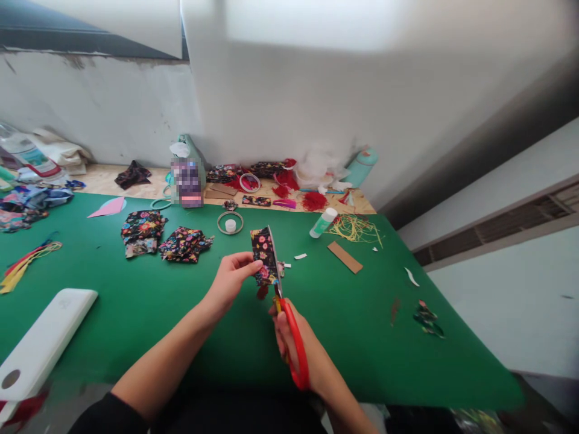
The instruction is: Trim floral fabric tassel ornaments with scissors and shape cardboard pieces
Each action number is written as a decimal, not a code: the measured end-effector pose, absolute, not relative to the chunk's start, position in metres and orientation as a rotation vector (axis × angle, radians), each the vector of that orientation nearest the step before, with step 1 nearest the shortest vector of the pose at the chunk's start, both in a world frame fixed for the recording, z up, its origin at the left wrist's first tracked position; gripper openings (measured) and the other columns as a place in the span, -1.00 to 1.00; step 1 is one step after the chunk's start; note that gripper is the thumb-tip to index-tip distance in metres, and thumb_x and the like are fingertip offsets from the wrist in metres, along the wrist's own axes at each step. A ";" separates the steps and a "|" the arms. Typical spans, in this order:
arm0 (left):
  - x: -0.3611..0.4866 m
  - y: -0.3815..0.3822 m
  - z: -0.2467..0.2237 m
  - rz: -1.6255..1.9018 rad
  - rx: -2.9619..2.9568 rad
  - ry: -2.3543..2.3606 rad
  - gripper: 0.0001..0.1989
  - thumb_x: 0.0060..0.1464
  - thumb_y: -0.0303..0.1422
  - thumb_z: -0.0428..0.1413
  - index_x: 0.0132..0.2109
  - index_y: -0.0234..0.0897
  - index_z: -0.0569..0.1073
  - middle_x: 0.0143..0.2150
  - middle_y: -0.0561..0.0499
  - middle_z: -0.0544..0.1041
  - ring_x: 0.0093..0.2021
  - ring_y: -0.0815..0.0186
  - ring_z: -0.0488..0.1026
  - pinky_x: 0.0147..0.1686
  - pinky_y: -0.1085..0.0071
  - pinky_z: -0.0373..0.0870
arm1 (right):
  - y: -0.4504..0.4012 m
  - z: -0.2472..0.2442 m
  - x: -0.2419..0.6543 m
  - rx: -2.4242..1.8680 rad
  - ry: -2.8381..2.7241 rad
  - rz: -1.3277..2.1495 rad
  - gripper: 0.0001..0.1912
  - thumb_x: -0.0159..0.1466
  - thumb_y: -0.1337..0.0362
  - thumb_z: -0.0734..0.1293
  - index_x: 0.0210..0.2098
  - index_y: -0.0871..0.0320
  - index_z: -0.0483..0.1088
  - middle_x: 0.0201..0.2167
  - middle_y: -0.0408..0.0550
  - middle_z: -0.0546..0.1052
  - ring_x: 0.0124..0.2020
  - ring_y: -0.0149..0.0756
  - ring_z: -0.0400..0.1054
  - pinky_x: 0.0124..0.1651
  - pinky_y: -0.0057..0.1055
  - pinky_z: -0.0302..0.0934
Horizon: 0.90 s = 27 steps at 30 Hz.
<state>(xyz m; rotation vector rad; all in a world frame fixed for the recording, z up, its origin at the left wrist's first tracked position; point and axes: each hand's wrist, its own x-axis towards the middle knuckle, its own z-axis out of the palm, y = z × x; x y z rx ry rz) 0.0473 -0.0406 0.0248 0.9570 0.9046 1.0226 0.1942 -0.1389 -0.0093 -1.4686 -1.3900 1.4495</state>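
Between the thumb and fingers of my left hand [233, 278] is a small piece of black floral fabric [263, 248], raised above the green table. My right hand [289, 334] grips a pair of red-handled scissors [296, 346], whose blades point away from me along the fabric's right edge. Whether the blades are cutting into it I cannot tell. A dark reddish scrap [262, 292] shows just under the fabric. Beyond my hands lie two piles of floral fabric pieces, a left pile [142, 232] and a right pile [186, 244]. A glue stick [323, 223] rests to the right.
On the green tabletop [353, 355] are a cardboard strip [345, 257], tangled yellow strings [357, 229], fabric scraps [427, 319] and a metal ring [230, 223]. A white device [49, 337] lies at the left. Red tassels [313, 201] and a teal bottle [363, 166] stand near the wall.
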 end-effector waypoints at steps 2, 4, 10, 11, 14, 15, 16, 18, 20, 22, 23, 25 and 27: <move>0.048 -0.042 0.026 0.997 0.949 0.881 -0.79 -0.13 -0.26 0.22 -0.43 -0.37 0.51 -0.55 0.01 0.46 -0.59 0.37 0.34 -0.55 0.41 0.29 | -0.139 -0.006 0.192 -1.517 -1.365 1.445 -0.52 0.30 -0.16 -0.03 -0.31 0.11 0.17 -0.68 -0.28 0.21 -0.71 -0.49 0.08 -0.65 -0.54 0.02; 0.048 -0.043 0.027 0.984 0.956 0.867 -0.78 -0.13 -0.26 0.22 -0.43 -0.37 0.51 -0.55 0.01 0.46 -0.61 0.37 0.34 -0.54 0.40 0.29 | -0.140 -0.002 0.190 -1.551 -1.386 1.414 -0.53 0.31 -0.15 -0.04 -0.36 0.10 0.15 -0.69 -0.28 0.23 -0.71 -0.47 0.11 -0.63 -0.53 0.06; 0.048 -0.042 0.025 1.042 0.989 0.930 -0.81 -0.18 -0.30 0.26 -0.45 -0.37 0.53 -0.47 -0.02 0.52 -0.46 0.38 0.38 -0.36 0.46 0.30 | -0.137 0.008 0.189 -1.616 -1.466 1.273 -0.61 0.31 -0.09 0.06 -0.43 0.08 0.12 -0.70 -0.26 0.24 -0.69 -0.42 0.17 -0.61 -0.48 0.09; 0.048 -0.042 0.024 1.038 0.986 0.930 -0.80 -0.19 -0.29 0.27 -0.45 -0.37 0.53 -0.47 -0.02 0.52 -0.46 0.39 0.38 -0.36 0.46 0.29 | -0.136 0.009 0.189 -1.622 -1.473 1.251 -0.62 0.31 -0.08 0.07 -0.43 0.08 0.12 -0.69 -0.25 0.24 -0.69 -0.42 0.16 -0.61 -0.48 0.07; 0.048 -0.043 0.024 1.019 0.983 0.910 -0.79 -0.18 -0.28 0.26 -0.44 -0.37 0.53 -0.48 -0.02 0.51 -0.47 0.38 0.37 -0.38 0.45 0.29 | -0.134 0.014 0.189 -1.626 -1.498 1.190 -0.65 0.30 -0.04 0.11 -0.45 0.08 0.12 -0.66 -0.24 0.24 -0.68 -0.43 0.12 -0.61 -0.47 0.05; 0.048 -0.043 0.024 1.015 0.984 0.902 -0.79 -0.18 -0.27 0.26 -0.44 -0.37 0.53 -0.48 -0.02 0.51 -0.48 0.37 0.37 -0.38 0.45 0.30 | -0.134 0.015 0.190 -1.624 -1.504 1.172 -0.66 0.30 -0.03 0.12 -0.45 0.08 0.12 -0.65 -0.24 0.24 -0.67 -0.44 0.11 -0.60 -0.47 0.05; 0.048 -0.043 0.024 1.010 0.984 0.896 -0.78 -0.19 -0.27 0.26 -0.44 -0.37 0.53 -0.48 -0.02 0.51 -0.48 0.37 0.37 -0.38 0.44 0.30 | -0.134 0.016 0.190 -1.621 -1.508 1.155 -0.66 0.29 -0.02 0.13 -0.45 0.08 0.13 -0.64 -0.23 0.24 -0.67 -0.44 0.10 -0.59 -0.47 0.04; 0.049 -0.043 0.025 1.006 0.978 0.897 -0.78 -0.20 -0.27 0.27 -0.45 -0.37 0.53 -0.48 -0.02 0.51 -0.47 0.37 0.37 -0.37 0.44 0.30 | -0.133 0.016 0.192 -1.611 -1.515 1.130 -0.67 0.29 0.00 0.14 -0.46 0.09 0.14 -0.62 -0.21 0.25 -0.64 -0.43 0.10 -0.58 -0.47 0.05; 0.050 -0.043 0.025 1.011 0.966 0.901 -0.78 -0.21 -0.27 0.28 -0.45 -0.38 0.53 -0.47 -0.03 0.51 -0.46 0.37 0.38 -0.35 0.45 0.30 | -0.132 0.014 0.193 -1.595 -1.519 1.115 -0.65 0.30 -0.01 0.13 -0.47 0.10 0.15 -0.62 -0.20 0.26 -0.62 -0.42 0.10 -0.55 -0.46 0.05; 0.050 -0.042 0.024 1.022 0.950 0.902 -0.79 -0.22 -0.29 0.28 -0.45 -0.38 0.53 -0.46 -0.02 0.51 -0.45 0.38 0.38 -0.34 0.46 0.29 | -0.132 0.009 0.194 -1.564 -1.502 1.142 -0.63 0.29 -0.04 0.13 -0.48 0.10 0.14 -0.63 -0.21 0.25 -0.61 -0.43 0.09 -0.55 -0.47 0.05; 0.050 -0.042 0.023 1.030 0.942 0.896 -0.80 -0.21 -0.30 0.28 -0.44 -0.38 0.53 -0.45 -0.01 0.52 -0.44 0.39 0.38 -0.33 0.47 0.29 | -0.133 0.007 0.195 -1.542 -1.483 1.172 -0.61 0.28 -0.07 0.13 -0.48 0.10 0.13 -0.64 -0.22 0.23 -0.62 -0.44 0.08 -0.57 -0.48 0.04; 0.049 -0.041 0.021 1.047 0.924 0.872 -0.81 -0.18 -0.32 0.27 -0.42 -0.37 0.52 -0.45 0.00 0.51 -0.44 0.41 0.38 -0.35 0.48 0.30 | -0.133 0.001 0.195 -1.492 -1.423 1.246 -0.58 0.26 -0.13 0.12 -0.44 0.09 0.14 -0.67 -0.26 0.19 -0.66 -0.46 0.05 -0.61 -0.49 -0.01; 0.049 -0.041 0.020 1.061 0.900 0.842 -0.81 -0.16 -0.31 0.25 -0.41 -0.35 0.50 -0.47 0.02 0.49 -0.48 0.41 0.37 -0.42 0.48 0.31 | -0.134 -0.003 0.195 -1.446 -1.361 1.301 -0.54 0.23 -0.20 0.10 -0.38 0.10 0.16 -0.69 -0.29 0.16 -0.70 -0.49 0.01 -0.66 -0.51 -0.06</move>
